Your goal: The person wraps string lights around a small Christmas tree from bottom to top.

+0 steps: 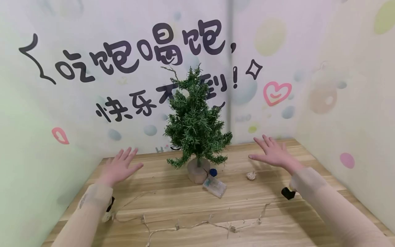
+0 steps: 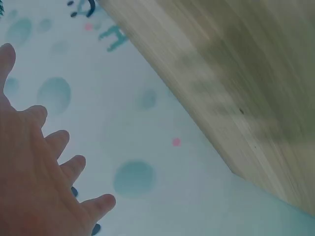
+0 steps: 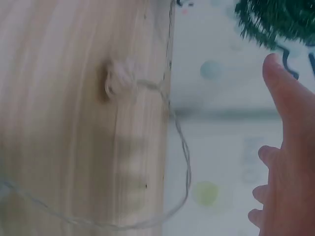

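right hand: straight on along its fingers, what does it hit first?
Likely the printed back wall; the artificial Christmas tree seems left of that line. How much gap the right hand has is hard to judge.

A wooden tabletop [image 1: 166, 200], pale brown with long streaks of grain, carries everything here. Toward its far edge stands a green artificial pine tree [image 1: 197, 123] on a round, greyish-beige base [image 1: 195, 173]. Close by the base's right side lie a small dark blue ball [image 1: 213, 172] and a clear rectangular plastic case [image 1: 214, 186] — set at a slant. Farther right rests a beige wicker-like ball [image 1: 251, 176], joined to a thin cord. Across the near part straggles a light, knotted string [image 1: 177, 226] — loose and uneven.
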Action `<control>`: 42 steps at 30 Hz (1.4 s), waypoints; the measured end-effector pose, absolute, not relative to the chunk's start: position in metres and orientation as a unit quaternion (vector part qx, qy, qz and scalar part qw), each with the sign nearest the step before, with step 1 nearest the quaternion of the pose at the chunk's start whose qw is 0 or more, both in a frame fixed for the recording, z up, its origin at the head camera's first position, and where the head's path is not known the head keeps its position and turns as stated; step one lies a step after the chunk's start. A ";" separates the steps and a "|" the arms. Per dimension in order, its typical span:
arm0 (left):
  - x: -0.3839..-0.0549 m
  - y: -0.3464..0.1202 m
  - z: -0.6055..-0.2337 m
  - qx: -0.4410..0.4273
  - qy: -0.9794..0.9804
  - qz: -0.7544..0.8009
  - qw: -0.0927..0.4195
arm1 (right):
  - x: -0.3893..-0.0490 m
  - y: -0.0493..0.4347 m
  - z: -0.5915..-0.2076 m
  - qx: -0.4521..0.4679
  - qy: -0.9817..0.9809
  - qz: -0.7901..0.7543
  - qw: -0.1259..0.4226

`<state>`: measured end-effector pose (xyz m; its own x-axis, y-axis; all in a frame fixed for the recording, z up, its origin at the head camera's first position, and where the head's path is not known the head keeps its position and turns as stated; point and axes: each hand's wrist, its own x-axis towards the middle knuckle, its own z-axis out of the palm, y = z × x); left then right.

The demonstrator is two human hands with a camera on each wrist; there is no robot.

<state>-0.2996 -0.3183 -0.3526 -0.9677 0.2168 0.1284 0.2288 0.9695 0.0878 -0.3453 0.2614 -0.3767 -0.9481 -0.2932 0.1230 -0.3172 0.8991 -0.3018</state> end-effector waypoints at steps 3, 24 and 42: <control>-0.288 -0.307 -0.360 -0.136 -0.986 -0.064 0.076 | -0.326 0.254 -0.382 0.182 -0.966 0.172 0.058; -0.194 -0.174 -0.404 -0.333 -0.941 -0.048 0.031 | -0.207 0.169 -0.413 0.399 -0.902 0.163 -0.039; -0.175 -0.137 -0.415 -0.413 -0.910 -0.011 -0.014 | -0.196 0.141 -0.422 0.403 -0.904 0.134 -0.048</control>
